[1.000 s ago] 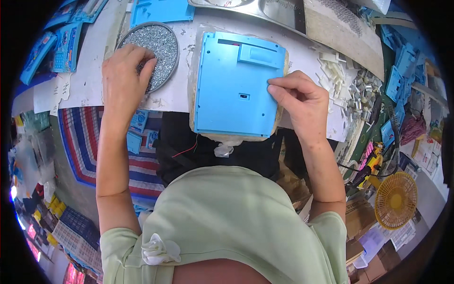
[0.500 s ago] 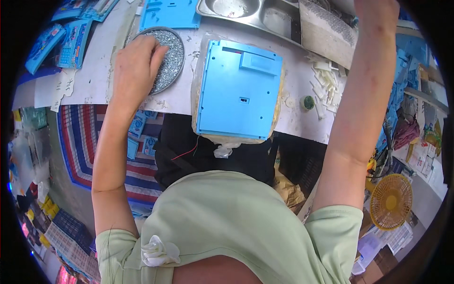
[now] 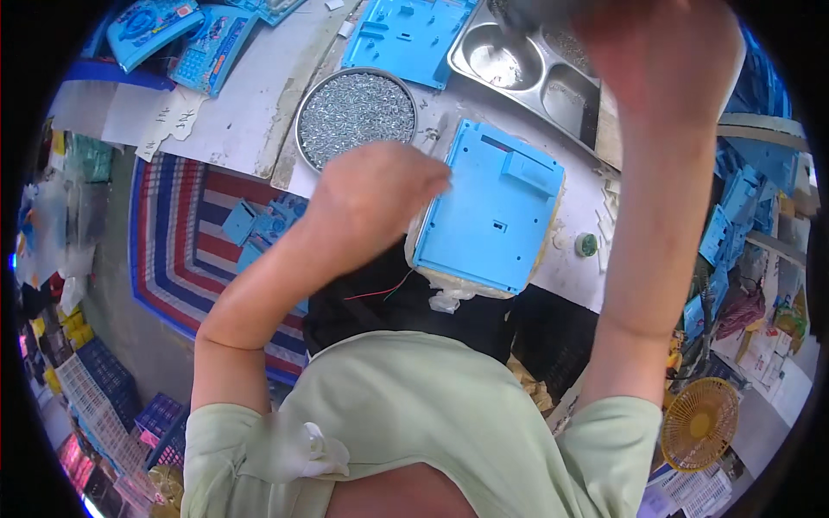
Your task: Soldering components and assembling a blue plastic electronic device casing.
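A light-blue plastic casing panel (image 3: 488,207) lies flat on a plastic-wrapped pad (image 3: 471,285) at the table's near edge. Over its upper left edge is my left hand (image 3: 376,190), thumb and fingers pinched together; whatever they hold is too small to make out. A round dish of small silvery screws (image 3: 354,112) stands just beyond that hand. High at the right, my right hand (image 3: 669,60) is blurred, its fingers seemingly closed round a dark, smeared object (image 3: 544,13) that I cannot identify. Red and green wires (image 3: 376,294) stick out below the panel.
Behind the panel stands a metal compartment tray (image 3: 566,116). Another blue panel (image 3: 406,39) lies beyond the dish. Printed blue casings (image 3: 211,47) are at the far left. A small green-topped pot (image 3: 586,245) and white plastic pieces (image 3: 607,216) sit right of the panel.
My left hand has left the screw dish and moved right to the panel's edge. My right hand has come down into view with a dark blurred object. The whole view has shifted.
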### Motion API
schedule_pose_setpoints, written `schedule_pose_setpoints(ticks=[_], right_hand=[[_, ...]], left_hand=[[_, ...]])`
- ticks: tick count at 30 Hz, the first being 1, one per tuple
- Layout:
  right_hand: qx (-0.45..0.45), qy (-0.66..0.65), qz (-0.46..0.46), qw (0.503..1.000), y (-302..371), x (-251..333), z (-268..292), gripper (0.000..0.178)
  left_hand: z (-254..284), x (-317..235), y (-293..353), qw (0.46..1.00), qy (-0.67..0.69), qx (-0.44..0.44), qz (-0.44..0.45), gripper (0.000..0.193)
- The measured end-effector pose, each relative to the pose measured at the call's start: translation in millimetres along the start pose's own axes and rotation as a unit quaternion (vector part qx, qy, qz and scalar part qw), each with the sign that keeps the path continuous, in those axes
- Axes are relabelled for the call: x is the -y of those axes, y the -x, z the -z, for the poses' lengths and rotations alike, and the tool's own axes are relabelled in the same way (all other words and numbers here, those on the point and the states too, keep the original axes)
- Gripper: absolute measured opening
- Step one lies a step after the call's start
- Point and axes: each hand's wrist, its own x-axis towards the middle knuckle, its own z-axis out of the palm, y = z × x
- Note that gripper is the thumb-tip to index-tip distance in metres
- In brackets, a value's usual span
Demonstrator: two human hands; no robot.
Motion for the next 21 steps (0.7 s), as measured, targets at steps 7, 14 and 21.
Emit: schedule_pose_setpoints(ticks=[7,14,21], right_hand=[[-0.026,-0.11,-0.024,0.993,134,45,-6,0.047],[-0.032,-0.06,-0.023,0.997,155,55,-4,0.038],[-0.01,-0.069,-0.029,0.997,153,47,5,0.039]], left_hand=[[-20,-28,-8,0.983,0.147,0.025,-0.109,0.02],[-27,-33,-14,0.977,0.148,0.059,-0.142,0.02],[-30,-33,-19,0.976,0.138,0.07,-0.155,0.021]])
